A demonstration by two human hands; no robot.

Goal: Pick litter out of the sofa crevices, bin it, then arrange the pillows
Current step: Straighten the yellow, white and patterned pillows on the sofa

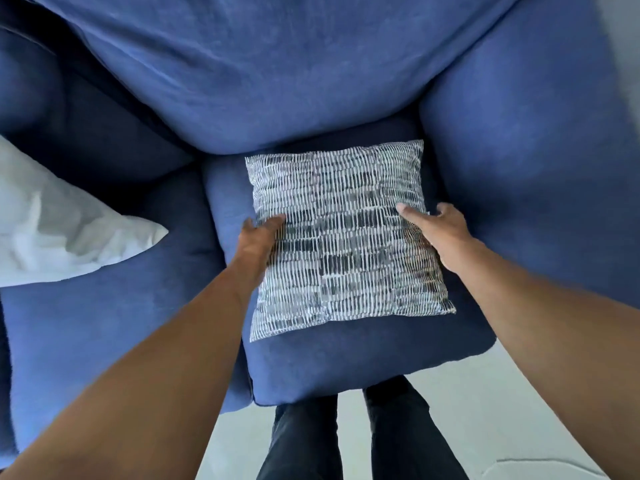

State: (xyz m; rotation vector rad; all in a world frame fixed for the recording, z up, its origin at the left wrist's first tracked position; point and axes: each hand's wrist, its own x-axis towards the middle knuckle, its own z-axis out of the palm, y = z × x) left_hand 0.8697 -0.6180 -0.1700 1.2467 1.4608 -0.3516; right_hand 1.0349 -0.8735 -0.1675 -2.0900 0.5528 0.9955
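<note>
A square pillow with a black-and-white dashed pattern [346, 237] lies flat on a blue sofa seat cushion [346, 362]. My left hand [258, 244] grips its left edge, thumb on top and fingers tucked under. My right hand [436, 233] holds its right edge, the thumb stretched over the fabric. A plain white pillow [59, 230] lies on the neighbouring seat at the left. No litter is visible.
The blue back cushion [277, 71] bulges over the seat from above, and the blue armrest [526, 161] rises at the right. Dark crevices run between the cushions at the left. Pale floor [502, 410] and my dark-trousered legs [349, 441] show below the seat edge.
</note>
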